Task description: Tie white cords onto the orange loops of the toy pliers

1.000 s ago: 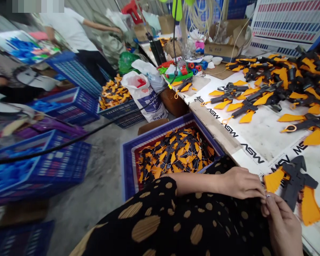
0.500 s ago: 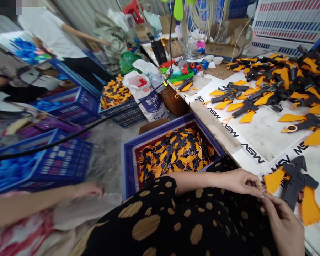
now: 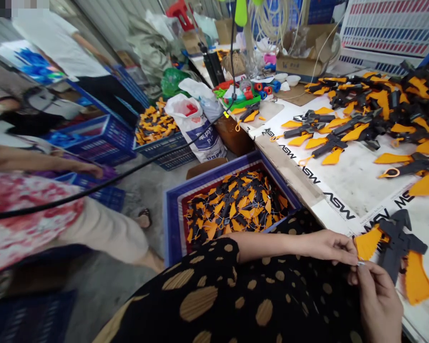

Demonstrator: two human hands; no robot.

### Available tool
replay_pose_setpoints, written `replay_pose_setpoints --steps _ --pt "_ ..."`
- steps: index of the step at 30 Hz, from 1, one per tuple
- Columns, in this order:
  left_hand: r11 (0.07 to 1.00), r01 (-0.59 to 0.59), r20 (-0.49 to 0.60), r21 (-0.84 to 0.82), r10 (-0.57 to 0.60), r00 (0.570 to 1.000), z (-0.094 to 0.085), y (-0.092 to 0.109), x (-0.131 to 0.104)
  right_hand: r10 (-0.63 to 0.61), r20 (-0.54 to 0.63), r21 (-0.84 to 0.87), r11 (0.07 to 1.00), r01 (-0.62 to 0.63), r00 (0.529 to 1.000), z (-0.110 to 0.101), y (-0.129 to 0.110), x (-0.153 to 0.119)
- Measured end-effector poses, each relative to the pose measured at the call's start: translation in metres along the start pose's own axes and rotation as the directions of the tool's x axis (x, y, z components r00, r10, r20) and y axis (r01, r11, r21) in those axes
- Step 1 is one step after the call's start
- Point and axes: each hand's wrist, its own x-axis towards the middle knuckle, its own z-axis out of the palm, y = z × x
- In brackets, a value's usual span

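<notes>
My left hand [image 3: 338,247] and my right hand [image 3: 377,286] meet at the table's front edge, fingertips pinched together. Between them shows a tiny piece of thin white string [image 3: 360,263]; most of it is hidden by the fingers. Right beside the hands, a black plastic toy with orange wings [image 3: 396,243] lies on the table. Its lower end is partly covered by my right hand. To the left of my forearm, a blue crate [image 3: 173,209] holds a heap of similar black-and-orange toys [image 3: 236,202] with white strings among them.
More black-and-orange toys [image 3: 343,126] spread over the white table [image 3: 346,181], piled at the back right. A black cable [image 3: 136,166] crosses the view. Someone in a floral top [image 3: 32,214] passes on the left; another person in white [image 3: 60,43] stands behind. A white sack [image 3: 196,133] stands beyond the crate.
My hands have shifted slightly right and closed together, and the white loop seen between them has shrunk to a tiny bit. The person in the floral top has moved further into view.
</notes>
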Motion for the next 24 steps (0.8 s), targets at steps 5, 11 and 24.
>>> replay_pose_setpoints --steps 5,11,24 --pt "0.984 0.133 0.096 -0.120 -0.122 0.988 0.001 -0.002 0.001 -0.228 -0.030 -0.077 0.971 0.226 0.973 -0.001 0.003 -0.001" --pt "0.869 -0.090 -0.074 0.487 0.144 0.987 0.003 0.009 -0.004 -0.380 0.142 -0.348 0.845 0.405 0.914 -0.019 0.003 0.007" --pt "0.067 -0.493 0.465 0.868 0.239 0.852 -0.013 0.025 0.000 0.275 0.280 -0.163 0.958 -0.236 0.920 -0.032 0.023 0.022"
